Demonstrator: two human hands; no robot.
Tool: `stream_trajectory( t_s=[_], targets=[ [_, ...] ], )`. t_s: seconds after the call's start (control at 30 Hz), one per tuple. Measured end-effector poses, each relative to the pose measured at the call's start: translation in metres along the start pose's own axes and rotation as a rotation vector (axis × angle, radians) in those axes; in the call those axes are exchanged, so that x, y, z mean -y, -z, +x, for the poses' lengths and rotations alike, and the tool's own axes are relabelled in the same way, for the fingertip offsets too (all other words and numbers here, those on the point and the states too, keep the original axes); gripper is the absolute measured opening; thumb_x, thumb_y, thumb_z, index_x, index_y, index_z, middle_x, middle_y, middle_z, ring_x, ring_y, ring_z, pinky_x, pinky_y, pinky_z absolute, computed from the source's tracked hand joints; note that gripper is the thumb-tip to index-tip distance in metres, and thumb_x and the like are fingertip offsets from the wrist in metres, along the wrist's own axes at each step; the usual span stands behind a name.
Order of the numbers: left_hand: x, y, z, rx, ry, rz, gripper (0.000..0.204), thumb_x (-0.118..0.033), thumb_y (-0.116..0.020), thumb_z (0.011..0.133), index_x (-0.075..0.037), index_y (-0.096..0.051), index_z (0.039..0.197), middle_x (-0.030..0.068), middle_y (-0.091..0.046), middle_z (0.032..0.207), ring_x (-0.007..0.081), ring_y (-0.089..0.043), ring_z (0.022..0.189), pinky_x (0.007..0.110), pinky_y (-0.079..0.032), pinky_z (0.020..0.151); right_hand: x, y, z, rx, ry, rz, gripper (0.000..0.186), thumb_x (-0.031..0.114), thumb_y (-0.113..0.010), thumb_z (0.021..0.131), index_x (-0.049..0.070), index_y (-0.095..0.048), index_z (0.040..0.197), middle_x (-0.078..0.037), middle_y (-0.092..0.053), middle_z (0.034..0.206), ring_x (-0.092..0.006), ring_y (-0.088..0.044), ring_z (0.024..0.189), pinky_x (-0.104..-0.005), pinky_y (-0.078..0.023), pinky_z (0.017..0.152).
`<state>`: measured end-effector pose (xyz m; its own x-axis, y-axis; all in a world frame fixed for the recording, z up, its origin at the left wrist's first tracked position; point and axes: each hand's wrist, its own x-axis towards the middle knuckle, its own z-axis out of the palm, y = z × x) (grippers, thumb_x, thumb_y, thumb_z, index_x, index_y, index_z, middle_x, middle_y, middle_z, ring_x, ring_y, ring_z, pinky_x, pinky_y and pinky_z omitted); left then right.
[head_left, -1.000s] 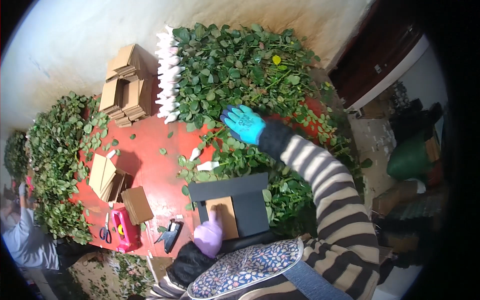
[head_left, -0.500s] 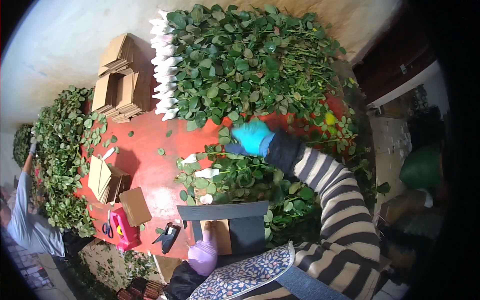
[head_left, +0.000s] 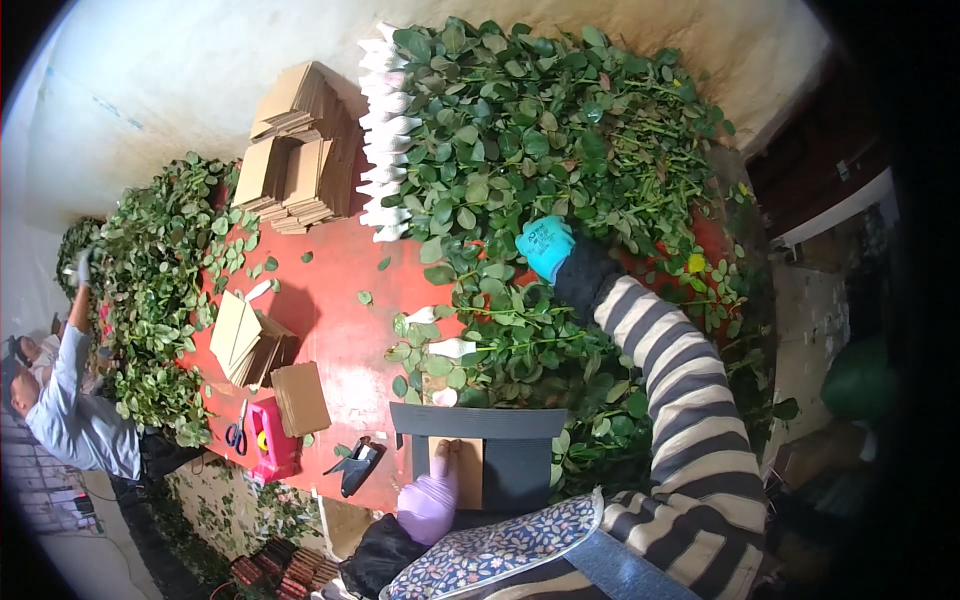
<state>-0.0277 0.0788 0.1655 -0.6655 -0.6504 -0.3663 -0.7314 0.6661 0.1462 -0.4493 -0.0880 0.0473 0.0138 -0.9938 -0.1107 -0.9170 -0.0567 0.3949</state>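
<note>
My right hand, in a turquoise glove, is at the near edge of a large pile of leafy rose stems. Its fingers look curled, and what they hold, if anything, is hidden. Low in the middle, my left hand wears a lilac glove with bare fingertips. Its fingers lie stretched over a brown cardboard piece on a dark grey stand. Between my hands lie more rose stems, some with white-sleeved heads pointing left.
The red table carries cardboard stacks, folded cardboard, a black stapler, a pink tape dispenser and scissors. Leafy stems heap at the far left, where another person reaches in.
The whole view has shifted, so the table sits farther right. My right hand has moved slightly away from me toward the large pile and is less blurred. My left hand stays on the cardboard.
</note>
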Motion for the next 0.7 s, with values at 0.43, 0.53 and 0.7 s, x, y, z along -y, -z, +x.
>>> stream_trajectory(
  t_s=[0.43,0.53,0.7],
  targets=[
    [0.001,-0.011,-0.006,-0.047,-0.011,0.166,0.064,-0.003,-0.051,0.086,-0.007,-0.042,0.149,0.0089,-0.047,0.148,0.0195,-0.061,0.058,0.034,-0.050,0.046,0.072,0.095,-0.028,-0.161,0.231,0.343,0.013,0.019,-0.060,0.082,0.013,-0.064,0.093,-0.008,-0.062,0.088,-0.0280,-0.065,0.075,-0.0472,-0.050,0.062],
    [0.001,0.008,0.001,0.082,-0.028,0.158,0.063,-0.002,-0.052,0.086,-0.008,-0.043,0.148,0.0079,-0.046,0.148,0.0189,-0.061,0.058,0.034,-0.050,0.047,0.034,0.091,-0.022,-0.124,0.151,0.501,0.014,0.017,-0.061,0.079,0.011,-0.064,0.092,-0.013,-0.065,0.077,-0.0313,-0.066,0.072,-0.0437,-0.051,0.063],
    [0.014,-0.016,-0.006,-0.104,-0.063,0.094,0.064,0.000,-0.054,0.082,-0.006,-0.047,0.146,0.0106,-0.047,0.148,0.0179,-0.058,0.055,0.033,-0.048,0.046,-0.043,0.146,-0.048,-0.594,0.028,0.572,0.020,0.012,-0.057,0.085,0.007,-0.069,0.100,-0.014,-0.068,0.081,-0.0326,-0.065,0.070,-0.0426,-0.051,0.061]
  ],
)
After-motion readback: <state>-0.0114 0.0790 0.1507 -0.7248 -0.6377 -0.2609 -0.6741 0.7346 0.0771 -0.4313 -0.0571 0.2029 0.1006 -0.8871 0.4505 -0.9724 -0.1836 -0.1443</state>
